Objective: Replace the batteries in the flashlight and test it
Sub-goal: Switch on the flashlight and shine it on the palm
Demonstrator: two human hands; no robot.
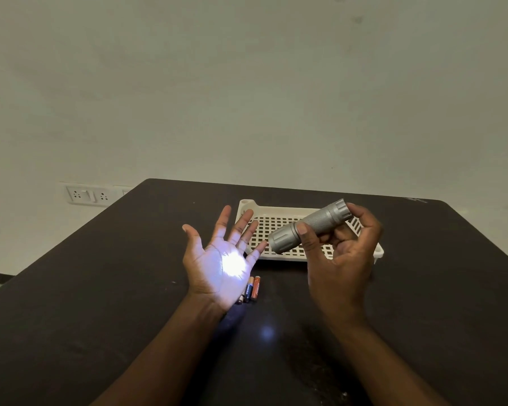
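My right hand (343, 256) grips a short silver flashlight (311, 227) above the table, its lens end pointing left and down. The flashlight is lit: a bright white spot falls on the palm of my left hand (220, 265), which is held open, palm up, fingers spread, just left of the lens. Three loose batteries (251, 289) lie side by side on the dark table, partly hidden behind my left hand. A faint patch of light shows on the table near my wrists.
A white perforated plastic tray (276, 230) sits on the dark table (100, 303) behind both hands. A pale wall with a switch and socket plate (87, 195) stands beyond the table's far left edge.
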